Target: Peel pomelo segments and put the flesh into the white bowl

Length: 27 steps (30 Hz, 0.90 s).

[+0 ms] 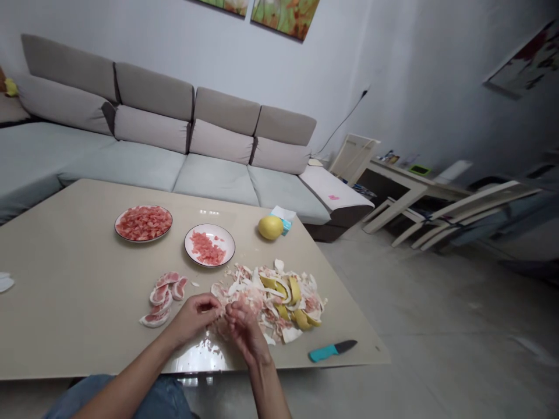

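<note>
Over the table's near side, my left hand (197,316) has its thumb and fingers pinched together; anything between them is too small to make out. Close beside it, my right hand (247,333) is half turned up, its fingers curled and pressed together, and what they hold cannot be made out. Just beyond both hands spreads a heap of white pith, thin skins and yellow pomelo peel (295,289). Left of my left hand lie several unpeeled pink pomelo segments (161,298). Farther back, a white plate (223,237) carries some pink pulp, and a second plate (144,223) is piled with it.
A knife (332,350) with a turquoise handle lies near the table's front right edge. A whole yellow pomelo (270,227) sits at the back right against a tissue pack (286,221). Behind the table (74,279) runs a grey sofa (218,174). Chairs and a desk stand at right.
</note>
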### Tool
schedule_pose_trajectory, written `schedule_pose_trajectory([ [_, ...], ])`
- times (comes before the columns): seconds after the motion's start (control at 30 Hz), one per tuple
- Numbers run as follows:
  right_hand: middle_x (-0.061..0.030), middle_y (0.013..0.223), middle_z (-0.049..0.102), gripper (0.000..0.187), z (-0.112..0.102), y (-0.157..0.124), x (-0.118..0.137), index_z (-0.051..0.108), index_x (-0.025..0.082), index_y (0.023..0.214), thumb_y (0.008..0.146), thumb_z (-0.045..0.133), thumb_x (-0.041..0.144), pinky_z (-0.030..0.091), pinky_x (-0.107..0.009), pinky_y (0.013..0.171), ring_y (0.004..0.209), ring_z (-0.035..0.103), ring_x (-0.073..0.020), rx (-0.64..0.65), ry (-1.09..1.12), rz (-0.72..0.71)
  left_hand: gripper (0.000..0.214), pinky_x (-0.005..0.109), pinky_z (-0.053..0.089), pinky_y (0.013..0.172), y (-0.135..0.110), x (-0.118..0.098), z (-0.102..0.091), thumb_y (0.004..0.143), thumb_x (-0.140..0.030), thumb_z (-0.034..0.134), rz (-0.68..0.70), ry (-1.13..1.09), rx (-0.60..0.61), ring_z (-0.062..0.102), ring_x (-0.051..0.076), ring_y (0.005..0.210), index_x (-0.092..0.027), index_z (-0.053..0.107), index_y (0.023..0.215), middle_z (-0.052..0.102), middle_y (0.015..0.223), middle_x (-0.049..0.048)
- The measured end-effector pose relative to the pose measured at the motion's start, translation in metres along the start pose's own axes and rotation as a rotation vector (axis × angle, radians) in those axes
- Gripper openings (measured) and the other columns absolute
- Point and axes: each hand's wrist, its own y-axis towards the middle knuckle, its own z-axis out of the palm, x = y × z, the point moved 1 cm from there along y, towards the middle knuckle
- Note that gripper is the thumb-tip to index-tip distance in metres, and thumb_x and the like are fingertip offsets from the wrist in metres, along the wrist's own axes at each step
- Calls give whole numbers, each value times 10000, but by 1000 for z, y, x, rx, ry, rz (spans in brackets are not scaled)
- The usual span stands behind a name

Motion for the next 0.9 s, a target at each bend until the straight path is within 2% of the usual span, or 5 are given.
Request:
schedule_pose_trajectory([
  [0.23,-8,770,660,289,-8,-6,12,706,201,866,620,845,262,524,-213,641,669,607,-115,-57,-187,-133,187,211,372,510,2,-2,-7,766,-289,652,-91,-125,-62,496,105,575,-153,628,890,575,742,2],
  [0.37,-26,903,681,306,-7,-11,15,685,222,934,660,817,259,523,-282,768,828,644,-166,-59,-468,-267,157,214,344,522,2,2,-7,791,-288,590,-113,-102,-22,465,102,544,-137,632,781,541,629,-10],
  [0.5,-55,987,683,285,6,-17,21,673,219,981,711,762,249,519,-342,843,924,650,-214,-34,-775,-371,370,218,283,505,3,5,-7,856,-450,514,-107,0,41,412,97,513,-122,633,733,467,559,-28],
  [0.67,-65,1008,694,280,25,-22,29,671,227,1024,749,690,175,488,-375,911,967,640,-230,27,-1163,-544,411,220,246,493,1,3,-3,800,-528,593,-106,16,101,374,87,507,-121,626,756,453,567,-42],
  [0.9,-81,1187,614,402,28,-20,21,608,239,1166,773,659,177,516,-335,861,993,620,-209,60,-1146,-568,292,222,346,582,0,-3,-3,751,-399,705,-76,-47,34,500,113,627,-120,674,834,625,747,31],
])
